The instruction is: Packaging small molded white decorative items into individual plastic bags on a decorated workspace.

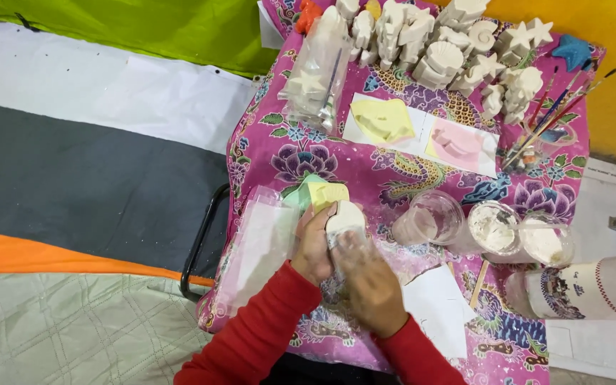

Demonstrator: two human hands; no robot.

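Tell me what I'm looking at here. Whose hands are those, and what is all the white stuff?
The picture comes from a camera on a person's head, looking down at their own two hands in red sleeves. The left hand and the right hand together hold a white plaster shape. They work over a small table with a pink flowered cloth. At the far end stand many more white figures, like stars and shells. Nearby lie a yellow mould and a pink mould, some paintbrushes, and clear cups with white paste.
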